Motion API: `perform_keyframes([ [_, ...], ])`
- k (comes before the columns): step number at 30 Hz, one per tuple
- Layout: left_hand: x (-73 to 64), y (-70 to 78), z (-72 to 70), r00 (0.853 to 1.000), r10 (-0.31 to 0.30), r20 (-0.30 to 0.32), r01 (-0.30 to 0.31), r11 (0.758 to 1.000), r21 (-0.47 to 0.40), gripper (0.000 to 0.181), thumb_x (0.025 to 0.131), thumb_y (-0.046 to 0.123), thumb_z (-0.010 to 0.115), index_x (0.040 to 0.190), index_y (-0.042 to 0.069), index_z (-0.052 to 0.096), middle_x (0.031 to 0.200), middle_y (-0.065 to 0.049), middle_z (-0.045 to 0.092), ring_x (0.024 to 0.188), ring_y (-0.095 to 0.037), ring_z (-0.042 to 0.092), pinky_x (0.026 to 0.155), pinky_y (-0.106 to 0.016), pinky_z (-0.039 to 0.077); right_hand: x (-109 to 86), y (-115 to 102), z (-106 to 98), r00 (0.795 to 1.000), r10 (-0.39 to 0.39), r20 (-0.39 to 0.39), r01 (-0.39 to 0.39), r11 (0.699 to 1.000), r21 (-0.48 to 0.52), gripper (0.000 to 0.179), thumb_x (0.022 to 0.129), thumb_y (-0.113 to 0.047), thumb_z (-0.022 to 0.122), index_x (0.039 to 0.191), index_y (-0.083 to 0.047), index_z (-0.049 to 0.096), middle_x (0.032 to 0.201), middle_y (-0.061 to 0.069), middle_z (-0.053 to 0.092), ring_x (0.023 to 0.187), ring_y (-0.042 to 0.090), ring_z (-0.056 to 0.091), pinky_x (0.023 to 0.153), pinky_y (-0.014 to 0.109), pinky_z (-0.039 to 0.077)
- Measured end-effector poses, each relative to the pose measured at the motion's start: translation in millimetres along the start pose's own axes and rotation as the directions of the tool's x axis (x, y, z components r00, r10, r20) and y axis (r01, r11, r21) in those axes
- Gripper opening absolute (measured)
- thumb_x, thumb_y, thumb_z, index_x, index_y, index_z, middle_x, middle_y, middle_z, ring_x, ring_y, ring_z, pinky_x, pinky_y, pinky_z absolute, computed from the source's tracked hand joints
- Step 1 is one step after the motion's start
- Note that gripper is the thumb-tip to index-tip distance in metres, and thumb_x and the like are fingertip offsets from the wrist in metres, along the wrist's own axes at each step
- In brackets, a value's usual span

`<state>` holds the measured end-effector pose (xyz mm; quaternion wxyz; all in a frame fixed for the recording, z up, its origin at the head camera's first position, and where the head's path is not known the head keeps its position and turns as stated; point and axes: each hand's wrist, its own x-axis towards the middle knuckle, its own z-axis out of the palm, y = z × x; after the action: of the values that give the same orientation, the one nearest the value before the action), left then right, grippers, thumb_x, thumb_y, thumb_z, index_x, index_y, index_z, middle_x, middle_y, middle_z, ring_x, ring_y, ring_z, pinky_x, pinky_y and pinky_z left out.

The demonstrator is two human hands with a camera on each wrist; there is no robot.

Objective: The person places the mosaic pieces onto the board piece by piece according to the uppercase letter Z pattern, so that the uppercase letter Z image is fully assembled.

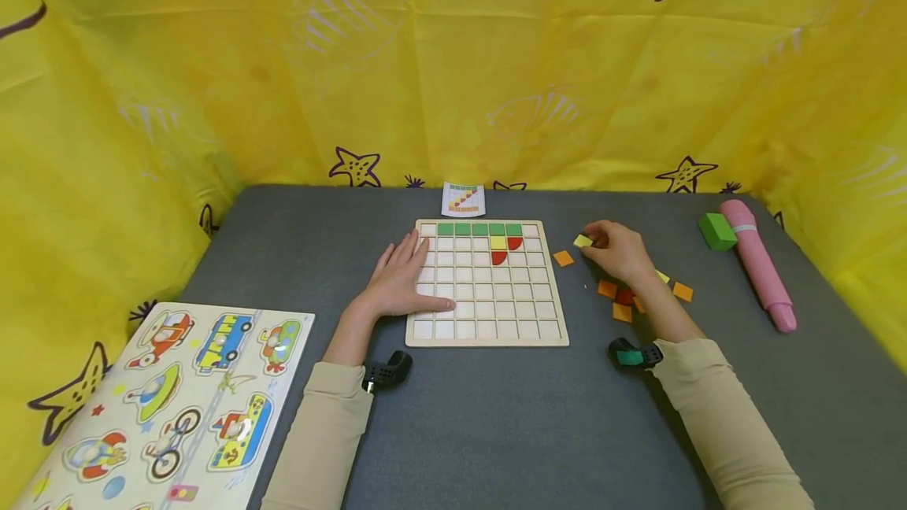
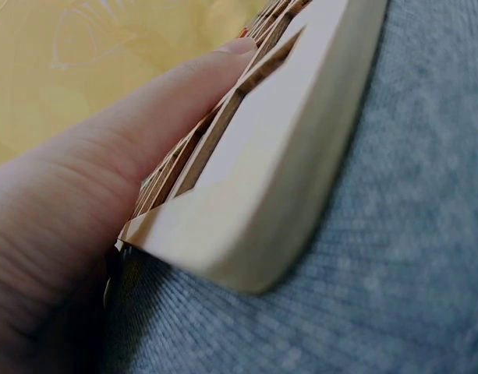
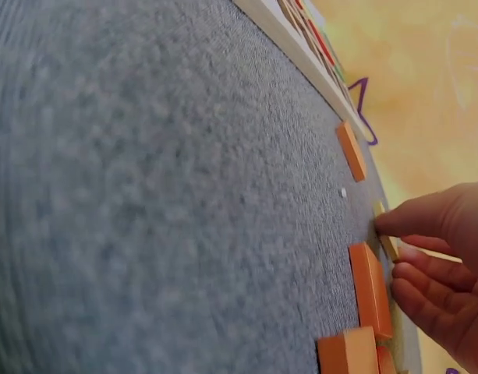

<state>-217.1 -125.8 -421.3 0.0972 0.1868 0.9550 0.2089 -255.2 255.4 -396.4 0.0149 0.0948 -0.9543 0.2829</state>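
In the head view the right hand [image 1: 618,250] pinches a yellow tile [image 1: 583,241] between thumb and fingers, the grip closed down to the tile's own thickness, at the grip's left side. The squared board [image 1: 485,290] lies left of that grip, apart from it, with the tile about level with the board's second row from the far edge. The tile looks square, so it offers no long axis to line up. One orange tile [image 1: 563,258] lies on the tabletop [image 1: 482,423] between the board's right rim and the grip, slightly nearer; a scatter of pieces [image 1: 625,297] lies by the right wrist. The left hand [image 1: 397,282] is across the board, fingers outstretched over its left edge, so the right is clearly the nearer hand to the tile. In the left wrist view, the thumb [image 2: 168,117] lies straight along the board's face and pinches nothing. In the right wrist view the yellow tile shows nearly edge-on in the pinch; whether it clears the tabletop I cannot tell.
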Motion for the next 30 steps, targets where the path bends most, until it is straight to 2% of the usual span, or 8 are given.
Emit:
perform_keyframes([
  [7, 0.0, -0.9, 0.6, 1.0, 0.001, -0.003, -0.002, 1.0, -0.011, 0.122, 0.074, 0.07, 0.068, 0.156, 0.004, 0.007, 0.162, -0.013, -0.008, 0.149, -0.025, -0.006, 0.117, -0.046, -0.005, 0.8, -12, 10, 1.0, -0.011, -0.011, 0.012, 0.996, 0.088, 0.034, 0.091, -0.017, 0.07, 0.119, 0.002, 0.064, 0.106, 0.021, 0.065, 0.095, 0.033, 0.059, 0.079, 0.043, 0.047],
  [12, 0.2, -1.7, 0.9, 1.0, -0.001, -0.005, 0.001, 1.0, -0.012, 0.121, 0.074, 0.071, 0.067, 0.156, 0.005, 0.008, 0.163, -0.013, -0.008, 0.149, -0.024, -0.006, 0.117, -0.044, -0.006, 4.1, -32, 20, 0.999, -0.027, 0.017, 0.025, 0.991, 0.128, 0.033, 0.089, -0.02, 0.072, 0.117, -0.002, 0.067, 0.099, 0.015, 0.066, 0.088, 0.027, 0.058, 0.069, 0.034, 0.044],
  [15, 0.1, -2.3, 1.0, 1.0, 0.001, -0.005, -0.001, 1.0, -0.011, 0.121, 0.074, 0.071, 0.067, 0.156, 0.005, 0.008, 0.162, -0.013, -0.008, 0.149, -0.024, -0.006, 0.117, -0.044, -0.006, 5.7, -46, 29, 0.998, -0.046, 0.044, 0.038, 0.987, 0.158, 0.032, 0.088, -0.02, 0.074, 0.115, -0.004, 0.068, 0.096, 0.012, 0.066, 0.086, 0.025, 0.057, 0.068, 0.032, 0.044],
  [24, 0.1, -3.5, 1.2, 1.0, 0.006, -0.009, -0.006, 1.0, -0.014, 0.121, 0.074, 0.071, 0.067, 0.156, 0.005, 0.008, 0.163, -0.013, -0.008, 0.149, -0.025, -0.006, 0.117, -0.045, -0.006, 7.0, -83, 52, 0.977, -0.184, 0.109, 0.153, 0.958, 0.243, 0.025, 0.085, -0.014, 0.075, 0.107, -0.004, 0.071, 0.094, 0.008, 0.068, 0.088, 0.022, 0.061, 0.075, 0.034, 0.048],
  [30, -0.1, -1.9, -0.4, 1.0, 0.0, 0.001, 0.0, 1.0, -0.018, 0.121, 0.075, 0.071, 0.067, 0.156, 0.005, 0.008, 0.162, -0.013, -0.009, 0.149, -0.025, -0.007, 0.117, -0.045, -0.006, 10.1, -97, 64, 0.959, -0.252, 0.13, 0.219, 0.95, 0.225, 0.022, 0.084, -0.013, 0.076, 0.105, -0.005, 0.072, 0.087, 0.004, 0.065, 0.081, 0.02, 0.058, 0.071, 0.033, 0.048],
])
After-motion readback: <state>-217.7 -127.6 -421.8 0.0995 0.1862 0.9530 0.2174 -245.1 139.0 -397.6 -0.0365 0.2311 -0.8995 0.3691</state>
